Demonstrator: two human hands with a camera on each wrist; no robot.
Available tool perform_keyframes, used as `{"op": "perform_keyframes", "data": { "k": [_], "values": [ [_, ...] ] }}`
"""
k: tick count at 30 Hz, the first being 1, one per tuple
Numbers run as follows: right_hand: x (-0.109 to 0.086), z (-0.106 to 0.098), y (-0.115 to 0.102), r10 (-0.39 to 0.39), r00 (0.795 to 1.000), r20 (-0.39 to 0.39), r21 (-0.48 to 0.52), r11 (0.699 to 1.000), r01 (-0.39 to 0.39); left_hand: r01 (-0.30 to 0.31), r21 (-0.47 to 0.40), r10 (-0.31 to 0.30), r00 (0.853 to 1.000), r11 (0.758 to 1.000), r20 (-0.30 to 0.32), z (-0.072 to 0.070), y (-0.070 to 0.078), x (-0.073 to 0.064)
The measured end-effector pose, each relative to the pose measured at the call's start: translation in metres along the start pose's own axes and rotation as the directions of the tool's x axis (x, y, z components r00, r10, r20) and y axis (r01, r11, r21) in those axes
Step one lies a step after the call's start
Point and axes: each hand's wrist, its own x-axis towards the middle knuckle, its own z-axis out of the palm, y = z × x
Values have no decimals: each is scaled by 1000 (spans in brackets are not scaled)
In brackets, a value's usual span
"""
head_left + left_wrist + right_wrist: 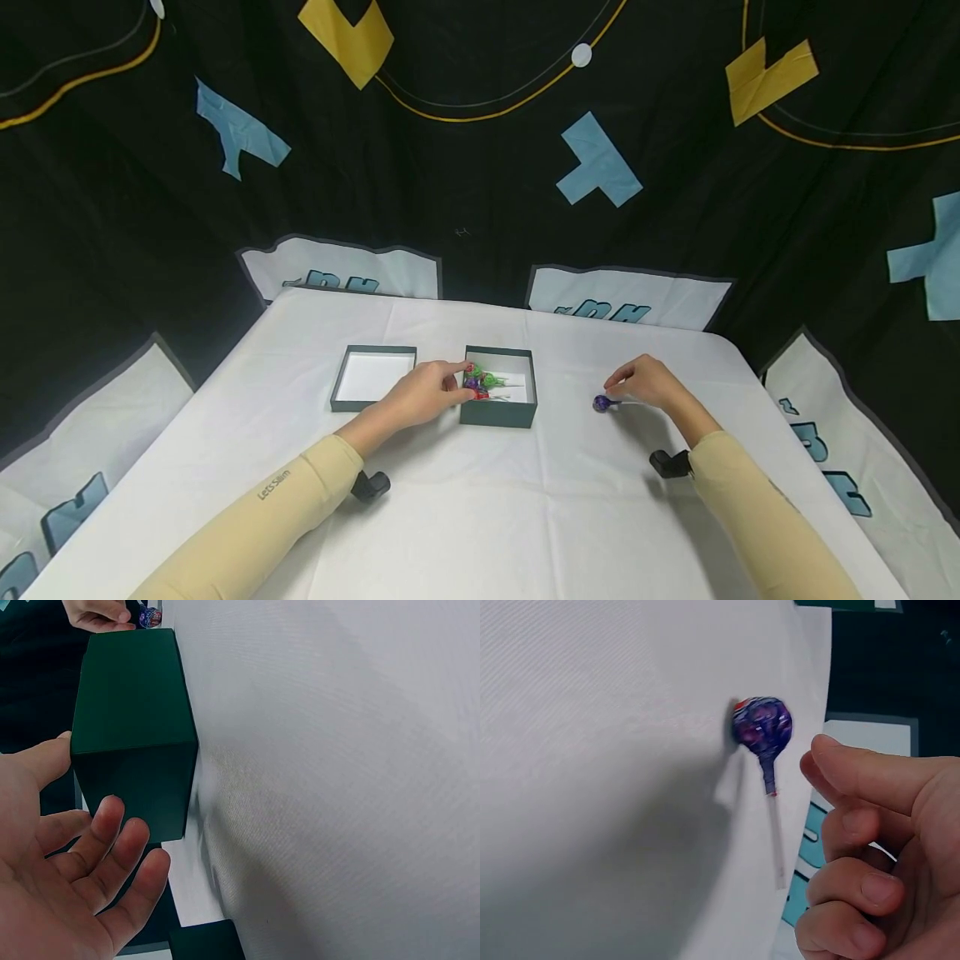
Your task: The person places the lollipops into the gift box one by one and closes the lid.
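A purple-wrapped lollipop lies on the white cloth, its pale stick pointing toward the person's right side. Just above it hovers my right hand, fingers loosely bent and thumb near the index finger, apart from the candy. My left hand is at the left side of a dark green open box. In the left wrist view one digit touches the box's upper edge, while the other fingers are relaxed beside its wall. Inside the box are several wrapped lollipops in green, red and purple.
Left of the box lies its shallow lid, white inside face up, partly behind my left hand. White cloth covers the table. A black curtain with yellow and blue pieces hangs beyond the far edge.
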Motion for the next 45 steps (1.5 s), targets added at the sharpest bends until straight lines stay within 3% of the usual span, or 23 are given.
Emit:
{"op": "perform_keyframes", "data": {
  "k": [13, 45],
  "values": [
    [0, 6, 17, -16, 1000, 11, -28, 999, 16, -4, -2, 4, 1000, 1000, 0, 0, 0, -1],
    [-11, 17, 43, -20, 1000, -18, 53, 998, 21, -1, -6, 1, 1000, 1000, -6, 1, -3, 0]
  ]
}}
